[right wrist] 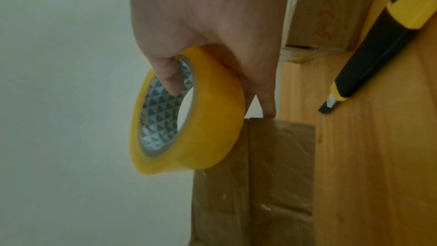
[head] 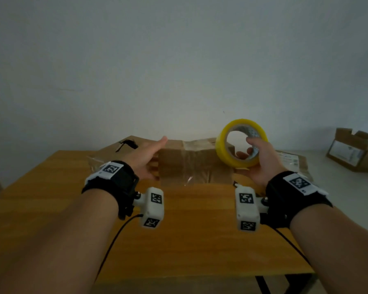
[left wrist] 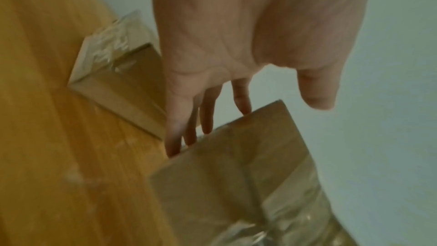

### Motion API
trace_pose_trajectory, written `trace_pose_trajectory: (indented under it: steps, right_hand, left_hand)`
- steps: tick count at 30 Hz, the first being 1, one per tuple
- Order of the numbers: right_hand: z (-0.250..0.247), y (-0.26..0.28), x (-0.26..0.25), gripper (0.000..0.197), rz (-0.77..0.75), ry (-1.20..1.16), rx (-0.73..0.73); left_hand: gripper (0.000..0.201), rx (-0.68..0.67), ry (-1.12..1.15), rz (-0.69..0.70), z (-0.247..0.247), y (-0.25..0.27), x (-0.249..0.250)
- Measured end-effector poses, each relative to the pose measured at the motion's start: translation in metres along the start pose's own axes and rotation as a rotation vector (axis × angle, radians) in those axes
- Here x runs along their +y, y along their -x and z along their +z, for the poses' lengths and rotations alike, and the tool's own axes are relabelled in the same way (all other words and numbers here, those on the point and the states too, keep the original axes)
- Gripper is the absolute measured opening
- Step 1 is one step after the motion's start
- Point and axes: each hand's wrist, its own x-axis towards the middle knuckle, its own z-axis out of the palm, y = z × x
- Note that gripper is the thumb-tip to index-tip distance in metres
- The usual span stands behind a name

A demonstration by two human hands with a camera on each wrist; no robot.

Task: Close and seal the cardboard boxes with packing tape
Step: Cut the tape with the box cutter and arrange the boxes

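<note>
The right hand [head: 255,160] holds its grip curled through the core of the yellow tape roll [head: 241,143], light and rigid, above the cardboard box [head: 191,164] on the surface [head: 179,230], while the open left hand [head: 145,158] reaches the box's slick, taped, probably light side.

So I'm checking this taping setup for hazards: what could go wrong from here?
The black and yellow utility knife lies on the wooden table near the right hand, with its tip seemingly exposed: a stray reach might get cut. The right hand holds the yellow packing tape roll aloft, so it could drop. The left hand barely steadies the brown cardboard box.
</note>
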Motion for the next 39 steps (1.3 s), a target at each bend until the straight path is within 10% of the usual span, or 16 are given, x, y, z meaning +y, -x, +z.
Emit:
trace_pose_trajectory:
  steps: [8, 22, 39]
  right_hand:
    - [-0.015, -0.005, 0.022, 0.019, 0.077, 0.131, -0.089]
    - [-0.034, 0.006, 0.025, 0.028, 0.102, 0.282, -0.16]
    - [-0.043, 0.01, 0.021, 0.033, 0.118, 0.311, -0.208]
  left_hand:
    - [0.026, 0.154, -0.147, -0.076, -0.001, -0.013, -0.026]
    - [0.108, -0.039, -0.297, -0.187, -0.006, -0.013, -0.032]
    - [0.108, 0.235, -0.659, -0.114, 0.017, -0.026, -0.037]
